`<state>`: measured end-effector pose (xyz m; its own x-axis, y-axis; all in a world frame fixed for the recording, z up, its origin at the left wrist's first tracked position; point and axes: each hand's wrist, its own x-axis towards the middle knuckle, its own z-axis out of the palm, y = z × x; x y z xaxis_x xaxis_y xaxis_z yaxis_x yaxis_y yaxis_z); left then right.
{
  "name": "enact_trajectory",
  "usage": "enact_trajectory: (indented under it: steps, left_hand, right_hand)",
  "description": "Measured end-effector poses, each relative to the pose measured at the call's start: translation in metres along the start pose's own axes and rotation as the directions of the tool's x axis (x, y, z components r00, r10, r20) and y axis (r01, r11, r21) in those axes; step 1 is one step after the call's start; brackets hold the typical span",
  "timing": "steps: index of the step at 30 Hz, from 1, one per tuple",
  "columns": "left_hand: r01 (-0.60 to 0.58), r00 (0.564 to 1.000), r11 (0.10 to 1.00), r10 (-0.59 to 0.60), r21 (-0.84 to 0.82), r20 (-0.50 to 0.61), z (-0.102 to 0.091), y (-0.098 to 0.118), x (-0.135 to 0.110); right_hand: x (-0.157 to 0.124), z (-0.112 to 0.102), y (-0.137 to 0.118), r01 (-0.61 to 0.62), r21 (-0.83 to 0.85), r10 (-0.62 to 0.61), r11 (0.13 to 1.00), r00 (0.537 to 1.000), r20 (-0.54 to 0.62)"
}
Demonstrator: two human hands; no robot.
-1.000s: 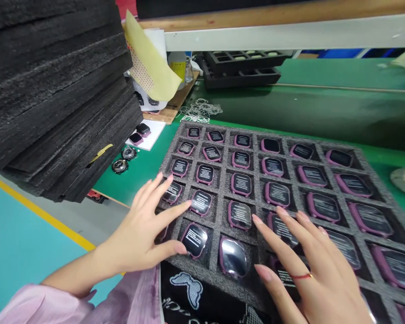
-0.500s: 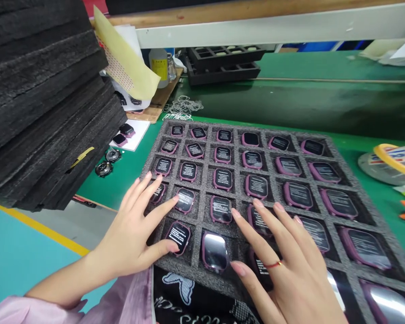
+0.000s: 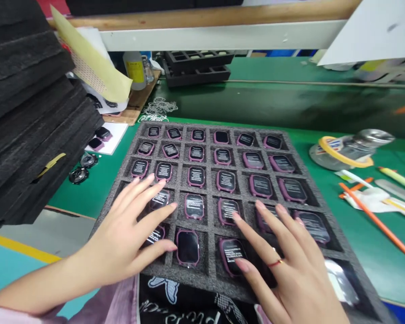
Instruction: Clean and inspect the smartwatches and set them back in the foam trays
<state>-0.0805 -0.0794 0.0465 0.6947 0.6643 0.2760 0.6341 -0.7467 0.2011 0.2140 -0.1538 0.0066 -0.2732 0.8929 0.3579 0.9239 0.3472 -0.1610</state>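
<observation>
Grey foam formed the tray (image 3: 192, 280) that we found lying on the green bench (image 3: 327, 193), its pockets carrying purple-framed watch bodies. We noted the left hand (image 3: 121, 229) above the tray's near left part and the right hand (image 3: 286, 265) above its near right part, the fingers of both spread wide with nothing held between them. We recorded a dark-screened watch (image 3: 188, 248) in the front row, seated face up in its own pocket between the two hands. Its long axis ran away from the person, close to square with the tray's front edge. It lay just to the right of the left thumb, making the left hand the nearer; we could not tell whether thumb and frame touched. One pocket to the right, a lit watch (image 3: 230, 254) lay with its long axis running much the same way, and the right thumb overlapped the right side of its screen; contact there could not be confirmed either. We observed the right index fingertip over another lit watch (image 3: 227, 210), one row farther back. Beyond the tray's right side, a glass jar (image 3: 356, 146) lay tipped over on the bench.
</observation>
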Motion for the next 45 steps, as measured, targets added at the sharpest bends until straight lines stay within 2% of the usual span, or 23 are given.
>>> enact_trajectory:
  steps: [2,5,11,17,21,28,36,41,45]
  left_hand:
    - [-0.033,0.999,0.999,0.033,0.021,-0.007,-0.005,-0.003,0.012]
    - [-0.040,0.998,0.999,0.040,0.003,0.042,-0.008,-0.010,0.030]
    - [-0.037,0.992,0.999,0.039,-0.020,0.123,0.001,-0.026,0.056]
    - [-0.085,0.981,0.995,0.092,-0.044,0.171,0.013,-0.032,0.067]
    - [-0.109,0.977,0.994,0.112,-0.031,0.180,0.017,-0.031,0.074]
    - [-0.117,0.979,0.993,0.117,-0.009,0.168,0.024,-0.033,0.078]
    - [-0.102,0.987,0.995,0.101,0.002,0.123,0.017,-0.038,0.076]
    - [-0.039,0.994,0.999,0.037,0.024,0.102,0.010,-0.045,0.068]
    - [-0.045,0.995,0.998,0.041,0.044,0.092,0.008,-0.050,0.061]
  right_hand:
    - [0.000,0.001,-0.001,0.003,-0.020,-0.003,1.000,1.000,0.004]
    - [0.001,0.000,-0.002,-0.014,-0.018,0.014,1.000,1.000,0.000]
    - [0.001,-0.009,0.016,-0.043,0.018,0.044,0.999,0.999,-0.011]
    - [0.015,-0.007,0.045,0.044,0.004,-0.044,0.999,0.996,0.079]
    - [0.036,-0.005,0.053,0.092,-0.008,-0.091,0.996,0.993,0.079]
    - [0.059,0.004,0.059,0.126,-0.014,-0.124,0.992,0.989,0.081]
    - [0.056,-0.003,0.063,0.080,-0.023,-0.078,0.997,0.994,0.072]
    - [0.055,-0.001,0.066,0.076,-0.034,-0.073,0.997,0.994,0.078]
    - [0.053,0.001,0.067,0.046,-0.035,-0.043,0.998,0.996,0.078]
